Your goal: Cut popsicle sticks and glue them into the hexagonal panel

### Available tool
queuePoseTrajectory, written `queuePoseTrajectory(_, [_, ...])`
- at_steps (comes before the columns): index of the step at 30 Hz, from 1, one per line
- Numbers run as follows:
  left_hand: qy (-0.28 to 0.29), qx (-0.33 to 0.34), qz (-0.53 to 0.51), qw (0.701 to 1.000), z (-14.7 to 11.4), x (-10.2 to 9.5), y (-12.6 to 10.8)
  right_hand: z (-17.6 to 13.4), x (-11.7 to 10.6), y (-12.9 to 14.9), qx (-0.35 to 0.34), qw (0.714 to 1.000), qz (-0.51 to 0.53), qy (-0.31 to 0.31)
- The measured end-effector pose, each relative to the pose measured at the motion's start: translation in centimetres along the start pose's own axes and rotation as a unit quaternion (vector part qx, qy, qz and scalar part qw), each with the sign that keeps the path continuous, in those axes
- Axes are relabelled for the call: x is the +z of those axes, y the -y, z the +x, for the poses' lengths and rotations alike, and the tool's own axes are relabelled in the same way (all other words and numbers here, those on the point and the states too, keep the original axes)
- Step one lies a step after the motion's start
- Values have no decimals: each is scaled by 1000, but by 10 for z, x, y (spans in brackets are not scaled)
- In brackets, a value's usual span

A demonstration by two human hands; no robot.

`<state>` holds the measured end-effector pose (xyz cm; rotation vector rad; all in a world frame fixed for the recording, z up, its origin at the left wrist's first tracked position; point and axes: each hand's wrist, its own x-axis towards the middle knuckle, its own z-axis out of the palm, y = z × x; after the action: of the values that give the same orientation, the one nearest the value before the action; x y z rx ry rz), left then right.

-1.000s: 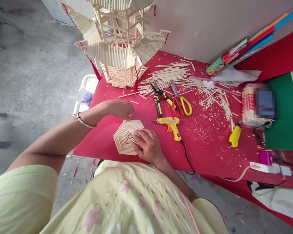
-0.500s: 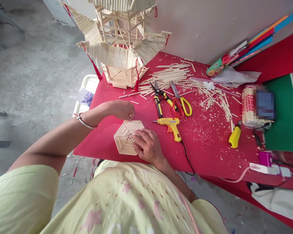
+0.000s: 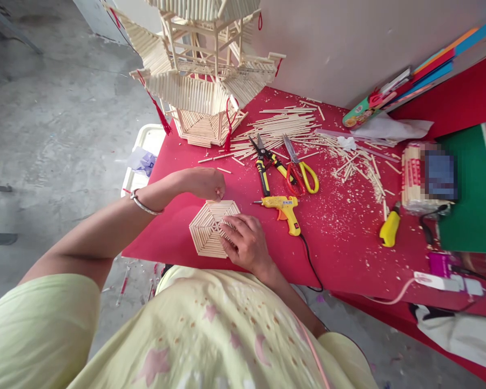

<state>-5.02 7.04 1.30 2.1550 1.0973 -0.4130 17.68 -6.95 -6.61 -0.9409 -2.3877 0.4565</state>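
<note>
A flat hexagonal stick panel (image 3: 208, 229), made of pale wooden sticks laid in rings, lies on the red table (image 3: 243, 275) in front of me. My right hand (image 3: 246, 240) rests over its right side, with bent fingers and thumb gripping it against the table. At the panel's far edge is my left hand (image 3: 206, 185), its fingers curled into a pinch. Whatever those fingertips hold is too small to make out. Just right of the panel lies a yellow glue gun (image 3: 283, 208), nozzle pointing left.
A stick-built pagoda model (image 3: 198, 102) with red tassels stands at the far left. Behind the glue gun are pliers (image 3: 263, 173), scissors (image 3: 308, 173) and loose sticks (image 3: 287, 127). A yellow-handled cutter (image 3: 390, 227) and a bundle of sticks (image 3: 411, 173) lie to the right.
My left hand has shifted very slightly at the panel's far edge. The right hand and the panel look unmoved.
</note>
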Motion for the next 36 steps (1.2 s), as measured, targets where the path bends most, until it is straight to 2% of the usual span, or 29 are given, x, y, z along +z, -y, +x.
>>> queuePoseTrajectory(36, [-57,17,-65,996,-1,19,17,0,-3,1,7,1000,8,10])
